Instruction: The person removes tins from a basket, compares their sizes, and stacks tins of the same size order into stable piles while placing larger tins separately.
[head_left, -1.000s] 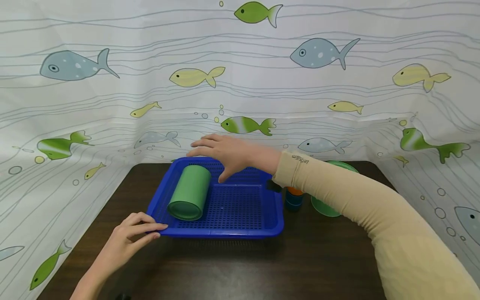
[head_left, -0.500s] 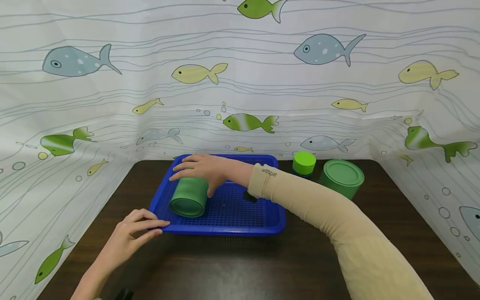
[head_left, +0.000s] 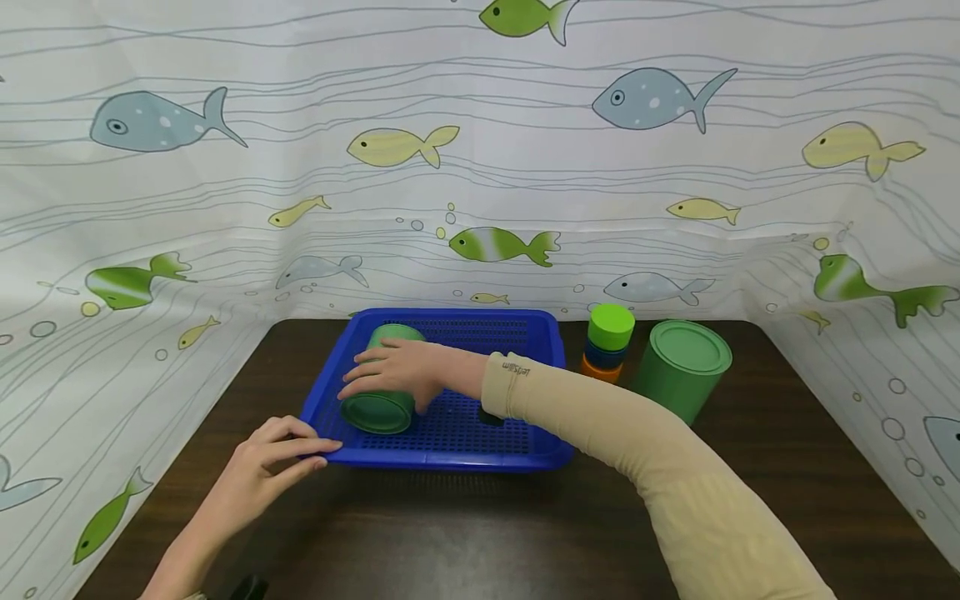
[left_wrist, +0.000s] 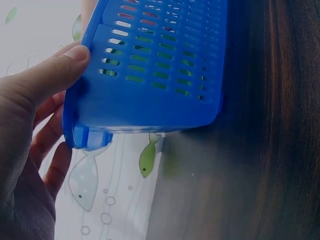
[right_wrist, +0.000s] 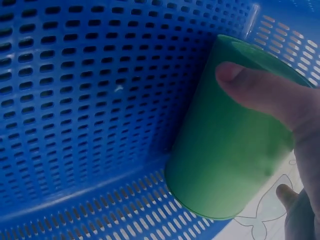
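Note:
A blue perforated plastic basket stands on the table. My left hand pinches its near left corner; in the left wrist view the thumb lies on the outer side of the rim, the fingers beyond it. Inside the basket, toward the left, a green can lies on its side. My right hand holds this can from above, fingers spread across its upper side. The right wrist view shows the thumb against the can's wall; the other fingertips are mostly hidden there.
Right of the basket, a stack has a lime green piece on top, a dark blue one below and an orange one lowest. A second green can stands upright beside it. Fish-patterned sheeting encloses the dark wooden table.
My right hand has moved left and down onto the lying can. The stack and the upright can, earlier partly covered by the right arm, show more. My left hand stays on the basket corner.

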